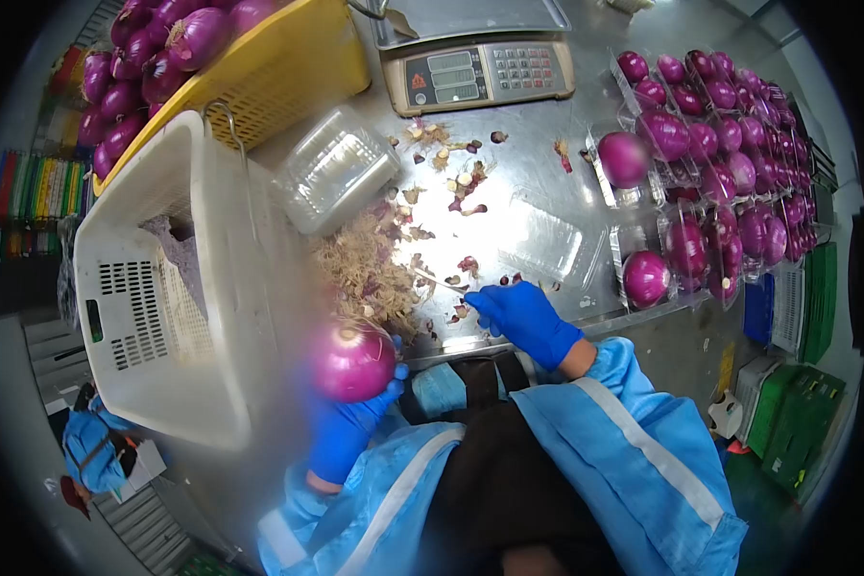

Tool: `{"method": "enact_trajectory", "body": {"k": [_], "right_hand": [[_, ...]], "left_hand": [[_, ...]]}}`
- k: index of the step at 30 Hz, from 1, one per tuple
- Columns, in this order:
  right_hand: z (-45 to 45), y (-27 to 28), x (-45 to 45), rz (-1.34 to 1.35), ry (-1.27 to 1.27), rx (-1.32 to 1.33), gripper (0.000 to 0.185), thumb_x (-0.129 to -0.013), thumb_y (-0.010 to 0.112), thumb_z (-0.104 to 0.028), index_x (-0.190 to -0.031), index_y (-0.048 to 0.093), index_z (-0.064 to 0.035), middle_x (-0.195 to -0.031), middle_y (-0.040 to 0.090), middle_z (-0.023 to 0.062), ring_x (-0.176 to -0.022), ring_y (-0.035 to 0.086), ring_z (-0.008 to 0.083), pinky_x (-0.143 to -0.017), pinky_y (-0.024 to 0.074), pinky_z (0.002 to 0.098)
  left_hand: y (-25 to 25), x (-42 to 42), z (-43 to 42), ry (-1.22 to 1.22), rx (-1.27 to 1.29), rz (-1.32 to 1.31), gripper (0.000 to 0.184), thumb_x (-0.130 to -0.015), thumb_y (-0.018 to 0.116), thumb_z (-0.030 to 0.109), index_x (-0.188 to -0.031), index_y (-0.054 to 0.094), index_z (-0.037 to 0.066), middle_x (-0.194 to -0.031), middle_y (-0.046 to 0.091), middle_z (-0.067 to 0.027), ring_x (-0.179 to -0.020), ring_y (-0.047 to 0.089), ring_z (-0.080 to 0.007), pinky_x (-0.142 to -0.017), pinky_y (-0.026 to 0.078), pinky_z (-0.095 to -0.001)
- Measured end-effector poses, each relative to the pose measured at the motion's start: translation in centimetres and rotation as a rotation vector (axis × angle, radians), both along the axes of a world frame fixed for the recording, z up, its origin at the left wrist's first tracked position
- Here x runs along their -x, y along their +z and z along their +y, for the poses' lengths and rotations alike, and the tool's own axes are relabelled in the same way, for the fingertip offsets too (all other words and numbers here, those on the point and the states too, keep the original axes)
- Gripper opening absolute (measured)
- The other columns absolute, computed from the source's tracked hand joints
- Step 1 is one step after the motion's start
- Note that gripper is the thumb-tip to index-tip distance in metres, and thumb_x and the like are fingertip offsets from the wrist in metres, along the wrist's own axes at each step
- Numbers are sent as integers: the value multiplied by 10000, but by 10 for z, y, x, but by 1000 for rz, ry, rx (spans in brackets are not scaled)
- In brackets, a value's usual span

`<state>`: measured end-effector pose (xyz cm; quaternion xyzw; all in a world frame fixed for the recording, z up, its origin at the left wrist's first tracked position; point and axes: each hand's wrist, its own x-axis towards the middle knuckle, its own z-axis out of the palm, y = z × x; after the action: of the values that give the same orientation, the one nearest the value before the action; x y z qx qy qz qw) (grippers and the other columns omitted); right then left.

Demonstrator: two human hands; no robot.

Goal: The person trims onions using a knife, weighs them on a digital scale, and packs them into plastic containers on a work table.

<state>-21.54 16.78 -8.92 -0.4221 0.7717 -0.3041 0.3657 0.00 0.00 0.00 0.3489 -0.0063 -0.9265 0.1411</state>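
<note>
Currently, your left hand (pixel 357 422) cups the red onion (pixel 353 363) by the bench's (pixel 528 144) near edge, beside the white crate (pixel 163 384), its fingers curled around the bulb and partly hidden by it. Your right hand (pixel 523 322) has its fingers closed on a thin tool (pixel 440 281), the tip reaching over the bench toward the dry trimmings (pixel 360 274). The smooth skin probably turns easily against a glove, so a loose cup could let the onion roll out and drop past that edge. If the tool is sharp, which I cannot tell, a slip on the round side could carry it into your left fingers. A wide swing of your right arm could also nudge the trayed onions (pixel 686 247) near the bench's right edge.
</note>
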Motion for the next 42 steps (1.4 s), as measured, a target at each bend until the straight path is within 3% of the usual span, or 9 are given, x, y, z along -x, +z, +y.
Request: {"method": "enact_trajectory", "body": {"k": [2, 7, 10, 18, 20, 24, 29, 38, 42], "right_hand": [[0, 23, -19, -369, -179, -113, 320, -894, 594, -416, -1044, 655, -140, -800, 648, 37, -630, 640, 228, -567, 503, 374], [-12, 77, -12, 226, 51, 400, 345, -856, 594, -477, -839, 619, -134, -728, 596, 56, -619, 611, 249, -548, 461, 360], [-17, 88, -6, 319, 175, 390, 390, -836, 576, -536, -817, 609, -148, -694, 554, 51, -598, 600, 239, -519, 445, 361], [-13, 92, -2, 371, 251, 427, 371, -852, 576, -517, -774, 593, -155, -711, 571, 43, -576, 604, 228, -476, 438, 365], [0, 33, 9, 359, 106, 409, 305, -875, 586, -444, -827, 628, -146, -705, 583, 51, -584, 609, 237, -499, 465, 357], [11, 19, -1, 311, 46, 445, 241, -870, 625, -382, -890, 654, -144, -746, 605, 51, -618, 617, 260, -522, 472, 357], [-12, 90, -8, 285, 219, 448, 335, -830, 629, -487, -826, 598, -153, -719, 556, 39, -621, 598, 227, -504, 443, 366], [2, 55, -5, 264, 175, 447, 384, -847, 592, -517, -780, 579, -138, -653, 541, 55, -559, 587, 245, -484, 441, 368], [8, 38, -13, 268, 155, 405, 392, -860, 581, -517, -780, 573, -133, -640, 540, 61, -548, 593, 251, -482, 453, 372]], "left_hand": [[7, -3, -1, -79, 70, 34, 675, -865, 631, 420, -1376, 355, 77, -1332, 455, -226, -1144, 539, -352, -850, 533, -513], [7, 19, 17, -260, 669, -230, 488, -868, 662, 119, -1274, 420, 0, -1164, 550, -229, -961, 623, -314, -802, 571, -398], [18, 30, 21, -331, 368, -171, 482, -836, 697, 67, -1244, 446, 9, -1127, 566, -210, -934, 628, -293, -768, 574, -370], [25, 39, 42, -227, 226, -329, 758, -913, 354, 653, -1351, 406, 38, -1134, 559, -250, -784, 640, -339, -659, 574, -362], [0, 14, 25, -251, 73, 55, 910, -791, 399, 778, -1386, 374, 90, -1270, 489, -242, -970, 583, -400, -756, 544, -484], [9, 1, 24, -412, 765, -329, 963, -756, 392, 824, -1425, 341, 132, -1393, 406, -237, -1229, 463, -433, -885, 492, -604], [29, 26, 34, -161, 544, -243, 654, -935, 411, 576, -1292, 466, 31, -1144, 573, -197, -925, 629, -307, -795, 560, -400], [6, 28, 49, -193, 609, -294, 525, -974, 399, 448, -1237, 495, 4, -1081, 592, -211, -882, 636, -324, -735, 578, -397], [20, 34, 46, -167, 133, -256, 683, -902, 409, 597, -1241, 484, 9, -1057, 601, -209, -828, 636, -340, -707, 581, -396]]}}
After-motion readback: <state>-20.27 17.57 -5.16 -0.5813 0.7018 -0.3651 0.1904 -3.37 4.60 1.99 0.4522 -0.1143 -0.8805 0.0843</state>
